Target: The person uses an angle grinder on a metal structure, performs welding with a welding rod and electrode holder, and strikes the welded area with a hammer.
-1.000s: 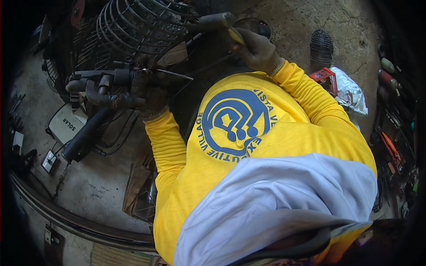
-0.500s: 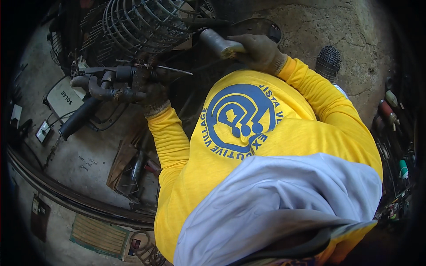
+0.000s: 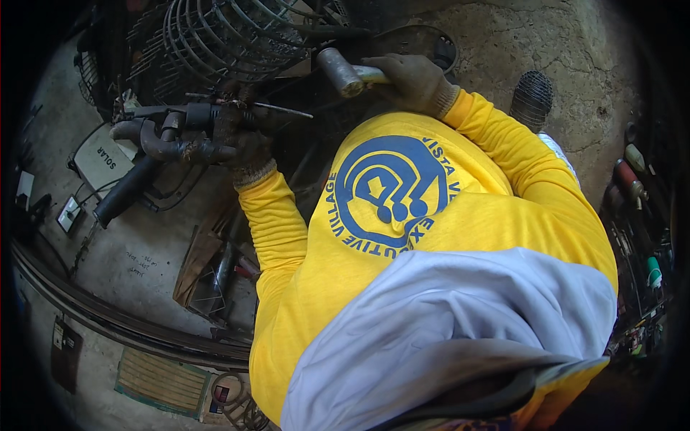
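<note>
Hammer (image 3: 340,72), far centre: probably head-heavy and rigid, best held by its handle (image 3: 371,75), round which the gloved right hand (image 3: 415,82) is wrapped. To the left, the gloved left hand (image 3: 246,147) is beside a thin metal rod (image 3: 284,111); its grip cannot be told.

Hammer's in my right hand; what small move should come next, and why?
Probably bring the hammer a little left, toward the thin rod: your right hand holds it apart from the rod, while your left hand is at the dark metal fixture near the rod.
</note>
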Tool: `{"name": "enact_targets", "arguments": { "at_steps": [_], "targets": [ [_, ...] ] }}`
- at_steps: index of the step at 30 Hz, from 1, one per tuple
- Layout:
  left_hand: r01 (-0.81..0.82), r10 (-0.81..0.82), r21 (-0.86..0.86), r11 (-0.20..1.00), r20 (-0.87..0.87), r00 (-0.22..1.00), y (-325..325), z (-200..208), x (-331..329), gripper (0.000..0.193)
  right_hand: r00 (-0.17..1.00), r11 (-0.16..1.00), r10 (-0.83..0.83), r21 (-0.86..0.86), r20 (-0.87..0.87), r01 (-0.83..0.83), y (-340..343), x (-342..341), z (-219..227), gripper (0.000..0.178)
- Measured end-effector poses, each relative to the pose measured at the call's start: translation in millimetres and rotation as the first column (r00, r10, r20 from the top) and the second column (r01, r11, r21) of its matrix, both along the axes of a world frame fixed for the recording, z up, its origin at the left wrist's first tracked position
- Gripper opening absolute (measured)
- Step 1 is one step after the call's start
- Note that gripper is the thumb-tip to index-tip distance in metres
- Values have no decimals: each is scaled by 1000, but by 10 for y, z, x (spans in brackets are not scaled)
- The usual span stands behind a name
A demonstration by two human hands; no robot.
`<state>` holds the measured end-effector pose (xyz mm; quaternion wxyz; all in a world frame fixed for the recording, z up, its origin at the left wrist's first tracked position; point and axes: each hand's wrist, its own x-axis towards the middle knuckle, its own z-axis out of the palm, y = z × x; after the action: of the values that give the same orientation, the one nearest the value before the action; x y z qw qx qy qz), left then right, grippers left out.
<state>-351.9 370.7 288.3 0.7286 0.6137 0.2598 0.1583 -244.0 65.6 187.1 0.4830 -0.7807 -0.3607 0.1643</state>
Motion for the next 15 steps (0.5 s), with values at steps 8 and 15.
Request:
{"name": "enact_targets", "arguments": {
  "at_steps": [8, 15],
  "targets": [
    [4, -4, -5, 1000, 6, 1000, 33, -6, -11, 29, 987, 987, -157, 34, -38, 159, -75, -41, 17, 48],
    [-2, 2, 3, 1000, -2, 1000, 206, 40, -71, 29, 988, 987, -151, 45, -16, 151, 176, -96, 38, 47]
  ]
}}
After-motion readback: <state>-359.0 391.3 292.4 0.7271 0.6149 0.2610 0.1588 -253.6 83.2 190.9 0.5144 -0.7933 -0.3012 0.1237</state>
